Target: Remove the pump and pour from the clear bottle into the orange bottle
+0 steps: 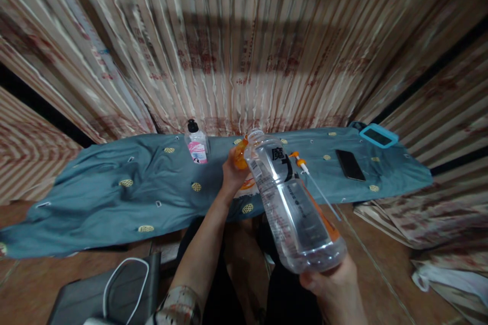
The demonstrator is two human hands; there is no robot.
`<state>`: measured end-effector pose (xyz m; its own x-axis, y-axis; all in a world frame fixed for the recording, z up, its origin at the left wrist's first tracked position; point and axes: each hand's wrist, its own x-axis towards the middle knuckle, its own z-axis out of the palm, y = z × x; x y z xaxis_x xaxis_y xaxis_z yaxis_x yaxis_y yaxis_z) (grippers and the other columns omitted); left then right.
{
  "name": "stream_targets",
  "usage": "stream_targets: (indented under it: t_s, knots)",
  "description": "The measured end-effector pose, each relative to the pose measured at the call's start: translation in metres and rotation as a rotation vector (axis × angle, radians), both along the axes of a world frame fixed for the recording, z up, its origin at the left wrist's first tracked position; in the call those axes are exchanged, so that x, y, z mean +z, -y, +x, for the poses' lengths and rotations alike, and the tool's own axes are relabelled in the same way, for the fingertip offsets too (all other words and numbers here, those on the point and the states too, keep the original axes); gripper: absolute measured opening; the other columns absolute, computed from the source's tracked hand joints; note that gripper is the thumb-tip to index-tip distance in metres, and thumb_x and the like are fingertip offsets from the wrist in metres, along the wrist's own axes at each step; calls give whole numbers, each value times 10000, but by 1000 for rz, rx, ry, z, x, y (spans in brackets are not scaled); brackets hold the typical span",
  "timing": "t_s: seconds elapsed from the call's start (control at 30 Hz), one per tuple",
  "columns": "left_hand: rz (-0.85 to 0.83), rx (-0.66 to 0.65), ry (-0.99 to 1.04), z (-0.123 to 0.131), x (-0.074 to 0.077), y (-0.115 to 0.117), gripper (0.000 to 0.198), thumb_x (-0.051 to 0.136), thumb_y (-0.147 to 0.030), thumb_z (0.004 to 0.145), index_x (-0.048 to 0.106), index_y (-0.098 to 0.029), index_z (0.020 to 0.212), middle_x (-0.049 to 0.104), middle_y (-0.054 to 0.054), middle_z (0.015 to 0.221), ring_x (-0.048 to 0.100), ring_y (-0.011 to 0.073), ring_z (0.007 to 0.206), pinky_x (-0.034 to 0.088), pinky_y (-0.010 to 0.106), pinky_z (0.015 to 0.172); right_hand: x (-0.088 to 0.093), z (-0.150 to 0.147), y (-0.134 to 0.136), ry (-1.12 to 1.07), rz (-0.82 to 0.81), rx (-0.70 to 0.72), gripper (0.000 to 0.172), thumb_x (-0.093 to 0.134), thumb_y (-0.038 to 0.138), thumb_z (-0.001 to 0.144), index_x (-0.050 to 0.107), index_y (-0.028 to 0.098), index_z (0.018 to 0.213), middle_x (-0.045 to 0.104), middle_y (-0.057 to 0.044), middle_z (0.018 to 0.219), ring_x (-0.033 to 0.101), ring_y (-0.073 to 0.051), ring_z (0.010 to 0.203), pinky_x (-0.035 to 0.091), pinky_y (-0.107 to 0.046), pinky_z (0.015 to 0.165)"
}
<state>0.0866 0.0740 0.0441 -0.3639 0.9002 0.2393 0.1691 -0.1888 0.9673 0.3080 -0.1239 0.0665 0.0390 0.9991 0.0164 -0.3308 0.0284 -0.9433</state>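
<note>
My right hand (335,284) grips the base of a large clear plastic bottle (290,198), tilted with its open neck pointing away from me. My left hand (233,172) is closed on an orange cap (241,155) right beside the bottle's neck. An orange pump head with a long thin tube (312,180) lies on the blue cloth (114,188) just past the bottle. A small clear bottle with a black cap and pink label (196,143) stands upright on the cloth to the left.
A black phone (349,164) and a device in a blue case (378,135) lie on the cloth at right. Striped curtains hang behind. A grey case with a white cable (125,284) sits on the floor at lower left. Folded fabric lies at lower right.
</note>
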Motion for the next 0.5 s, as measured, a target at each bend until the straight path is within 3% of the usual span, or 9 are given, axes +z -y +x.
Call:
stream_targets:
  t_s: [0.2, 0.33, 0.43, 0.5]
  knots:
    - [-2, 4, 34, 2, 6, 4, 472, 919, -125, 717, 716, -248, 1125, 867, 40, 1047, 820, 274, 967, 653, 362, 886, 1, 1, -1, 25, 35, 26, 868, 1140, 424, 610, 796, 257, 1388, 871, -143, 1216, 876, -335, 960, 725, -334, 756]
    - [-9, 4, 71, 3, 5, 4, 490, 933, -124, 708, 716, -244, 1131, 859, 18, 1015, 810, 256, 942, 638, 326, 854, 5, 0, -3, 89, 70, 11, 949, 1159, 452, 563, 804, 240, 1418, 873, -156, 1204, 879, -353, 990, 732, -341, 786]
    - [-21, 11, 91, 4, 2, 2, 490, 949, -135, 685, 728, -217, 1115, 852, 15, 984, 805, 255, 904, 633, 334, 846, 19, -13, 1, 85, 45, -59, 966, 1179, 494, 461, 841, 271, 1338, 885, -114, 1162, 881, -334, 973, 726, -320, 782]
    - [-28, 20, 92, 5, 2, 2, 490, 957, -157, 678, 734, -209, 1111, 854, 21, 985, 812, 259, 903, 641, 346, 848, 31, -25, 6, 60, -61, -266, 1036, 1153, 642, 411, 834, 275, 1325, 877, -101, 1205, 866, -310, 1026, 713, -310, 845]
